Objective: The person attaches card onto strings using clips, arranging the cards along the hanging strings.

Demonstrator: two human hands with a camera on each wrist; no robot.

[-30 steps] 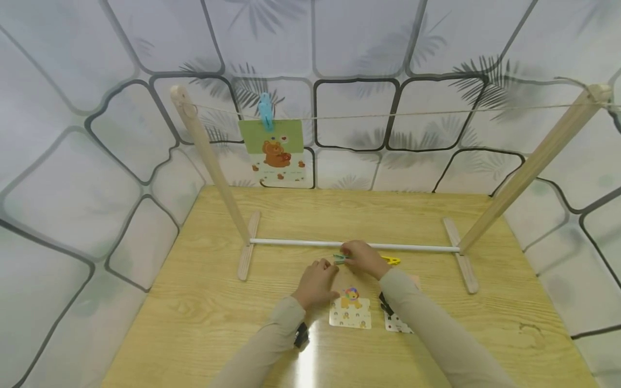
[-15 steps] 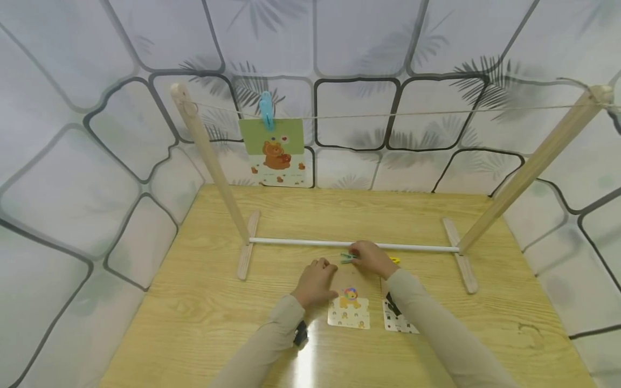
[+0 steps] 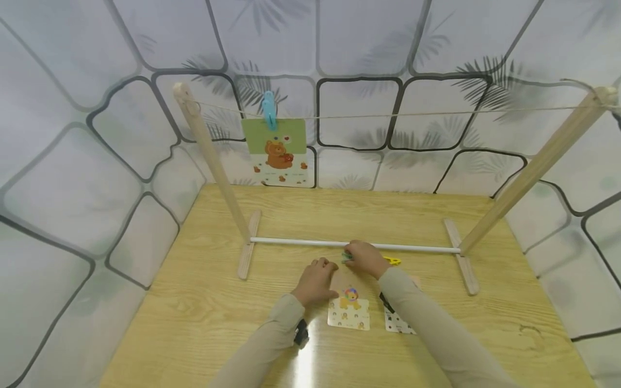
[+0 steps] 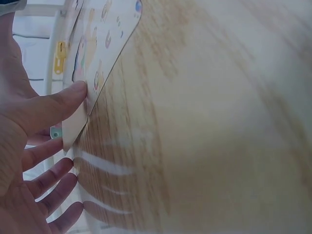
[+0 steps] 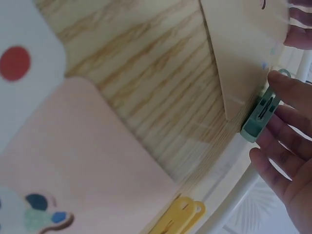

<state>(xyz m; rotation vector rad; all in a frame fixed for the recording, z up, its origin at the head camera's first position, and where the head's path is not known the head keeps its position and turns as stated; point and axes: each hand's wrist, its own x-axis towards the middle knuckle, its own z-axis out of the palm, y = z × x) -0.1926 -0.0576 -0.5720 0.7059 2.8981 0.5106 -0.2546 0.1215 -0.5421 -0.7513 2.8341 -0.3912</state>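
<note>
My right hand [image 3: 366,260] pinches a green clothespin [image 5: 262,114] between thumb and fingers, just beyond the top edge of a card with a lion on it [image 3: 348,314]. That card lies flat on the table; its upper part is beige, its lower part patterned. My left hand [image 3: 314,283] rests at the card's left side. Its thumb [image 4: 73,95] touches the card's edge, and its other fingers are spread with their tips at the tabletop. To the right, a second card, pink and white [image 5: 97,141], is partly hidden under my right forearm. A yellow clothespin [image 5: 180,214] lies beyond it.
A wooden stand with a left post [image 3: 213,167], a right post [image 3: 533,167] and a white crossbar [image 3: 301,242] spans the table [image 3: 194,312]. From its string [image 3: 359,116], a blue clothespin [image 3: 269,110] holds a bear card [image 3: 278,156].
My right hand has shifted slightly right with the green clothespin, then a little back left, and less of the clothespin shows in the head view. My left hand has stayed in place.
</note>
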